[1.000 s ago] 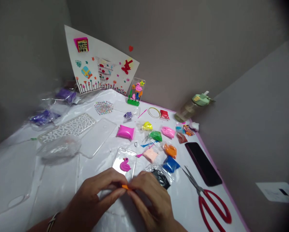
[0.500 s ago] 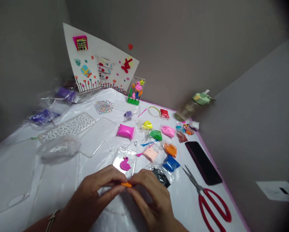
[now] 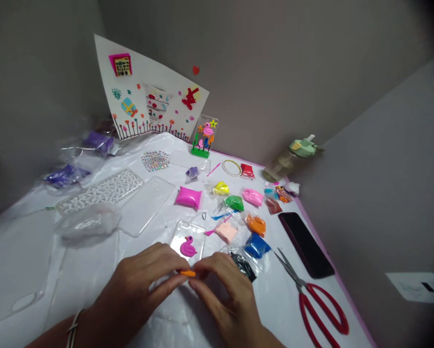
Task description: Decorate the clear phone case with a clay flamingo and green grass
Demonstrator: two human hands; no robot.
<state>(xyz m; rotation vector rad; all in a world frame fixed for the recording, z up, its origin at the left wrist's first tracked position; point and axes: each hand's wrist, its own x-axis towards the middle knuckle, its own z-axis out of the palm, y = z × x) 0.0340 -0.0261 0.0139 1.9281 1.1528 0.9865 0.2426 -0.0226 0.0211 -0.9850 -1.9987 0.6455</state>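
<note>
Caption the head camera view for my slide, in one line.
Left hand and right hand pinch orange clay near a pink clay duck.

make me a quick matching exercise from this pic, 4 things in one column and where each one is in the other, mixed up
Things:
1. orange clay
2. pink clay duck
3. red-handled scissors
4. green-capped bottle

Places:
A. beside the dark phone
B. at the far corner of the table
C. pinched between the left hand and right hand
D. on a clear phone case

Pairs: 1-C, 2-D, 3-A, 4-B
</note>
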